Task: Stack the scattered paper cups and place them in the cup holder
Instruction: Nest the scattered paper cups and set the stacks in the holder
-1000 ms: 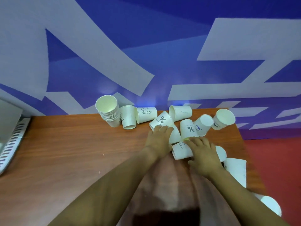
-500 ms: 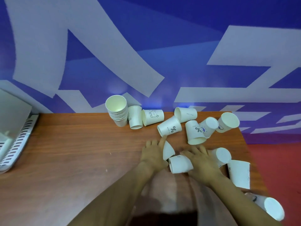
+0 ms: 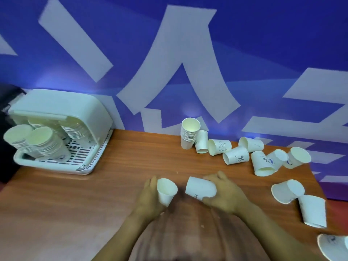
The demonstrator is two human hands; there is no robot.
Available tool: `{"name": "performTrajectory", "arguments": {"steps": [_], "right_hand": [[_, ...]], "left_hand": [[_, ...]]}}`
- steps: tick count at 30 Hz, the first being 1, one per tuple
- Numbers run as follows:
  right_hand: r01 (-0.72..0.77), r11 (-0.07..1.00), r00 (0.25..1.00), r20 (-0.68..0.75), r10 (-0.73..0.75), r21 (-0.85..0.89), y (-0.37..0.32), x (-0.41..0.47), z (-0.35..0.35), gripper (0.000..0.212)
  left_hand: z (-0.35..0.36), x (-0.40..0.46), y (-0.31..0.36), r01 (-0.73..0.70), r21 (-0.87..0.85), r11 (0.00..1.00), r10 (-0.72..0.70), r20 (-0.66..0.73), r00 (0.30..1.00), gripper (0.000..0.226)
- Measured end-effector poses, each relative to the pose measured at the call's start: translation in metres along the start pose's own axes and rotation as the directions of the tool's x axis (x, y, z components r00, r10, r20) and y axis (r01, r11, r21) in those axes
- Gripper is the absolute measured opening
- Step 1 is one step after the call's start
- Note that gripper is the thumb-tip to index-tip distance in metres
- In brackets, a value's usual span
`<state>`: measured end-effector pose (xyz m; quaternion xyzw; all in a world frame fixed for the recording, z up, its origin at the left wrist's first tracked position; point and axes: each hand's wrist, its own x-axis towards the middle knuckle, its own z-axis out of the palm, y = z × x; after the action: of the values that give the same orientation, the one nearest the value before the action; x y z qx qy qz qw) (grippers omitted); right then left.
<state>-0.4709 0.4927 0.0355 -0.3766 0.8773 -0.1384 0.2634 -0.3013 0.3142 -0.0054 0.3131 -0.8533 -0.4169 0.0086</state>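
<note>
- The left hand (image 3: 150,194) is holding an upright cup (image 3: 166,191), mouth up, fingers wrapped round its far side.
- The right hand (image 3: 224,194) is gripping a second cup (image 3: 200,188) that is lying tilted, thumb beneath and fingers (image 3: 218,176) curled over the top; its printed side is facing the person.
- The two cups are sitting close together but apart, above the near part of the tabletop (image 3: 94,194).
- The step in hand, I'd judge, is nesting one cup into the other.
- To do it well, the person should be turning the second cup so that its base is pointing at the open mouth of the upright cup, then lining up the two axes before sliding it in.
- The grip wants to be light: paper walls are dented easily, and a squashed rim is hard to nest.
- A short stack (image 3: 188,136) is standing near the wall, with loose cups (image 3: 235,155) lying on their sides to its right; more are lying near the right edge.
- The holder (image 3: 56,113) is sitting at the far left, already carrying slanted stacks, well apart from both hands.
- Building one tall stack first, then carrying it over in one trip, looks the tidier course.
</note>
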Motion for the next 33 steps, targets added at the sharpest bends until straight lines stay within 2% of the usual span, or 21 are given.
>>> {"name": "performTrajectory", "arguments": {"steps": [2,4,7,11,17,22,27,30,33], "right_hand": [[0.014,1.000,1.000,-0.012,-0.013,0.029,-0.030,0.003,0.012,0.074],[0.013,0.998,0.999,-0.033,-0.011,0.062,-0.063,0.007,0.025,0.077],[0.009,0.994,0.998,-0.058,-0.003,0.105,-0.115,0.016,0.044,0.080],[0.019,0.996,0.995,-0.100,-0.010,0.087,-0.178,0.034,0.069,0.066],[-0.003,0.997,0.992,-0.125,0.013,0.078,-0.242,0.055,0.104,0.067],[-0.026,0.990,0.992,-0.117,0.042,0.137,-0.268,0.066,0.118,0.068],[-0.041,0.987,0.994,-0.098,0.057,0.155,-0.278,0.083,0.111,0.067],[-0.043,0.976,0.990,-0.120,0.070,0.214,-0.281,0.092,0.104,0.068],[-0.042,0.962,0.988,-0.134,0.080,0.269,-0.281,0.098,0.103,0.071]], "left_hand": [[-0.025,-0.008,-0.017,-0.015,-0.088,0.996,0.012,-0.038,0.999,0.051],[-0.052,-0.013,-0.033,-0.028,-0.146,0.989,0.020,-0.056,0.998,0.050],[-0.098,-0.019,-0.058,-0.052,-0.194,0.980,0.034,-0.095,0.995,0.061],[-0.147,-0.022,-0.105,-0.081,-0.162,0.983,0.064,-0.108,0.992,0.088],[-0.206,-0.022,-0.158,-0.026,-0.155,0.988,-0.001,-0.173,0.985,0.084],[-0.247,-0.003,-0.178,-0.083,-0.125,0.989,0.052,-0.240,0.969,0.078],[-0.262,0.032,-0.183,-0.078,-0.027,0.997,0.066,-0.307,0.950,0.079],[-0.261,0.055,-0.183,-0.077,0.059,0.995,0.090,-0.271,0.958,0.083],[-0.256,0.073,-0.186,0.003,0.145,0.989,0.024,-0.183,0.983,0.085]]}}
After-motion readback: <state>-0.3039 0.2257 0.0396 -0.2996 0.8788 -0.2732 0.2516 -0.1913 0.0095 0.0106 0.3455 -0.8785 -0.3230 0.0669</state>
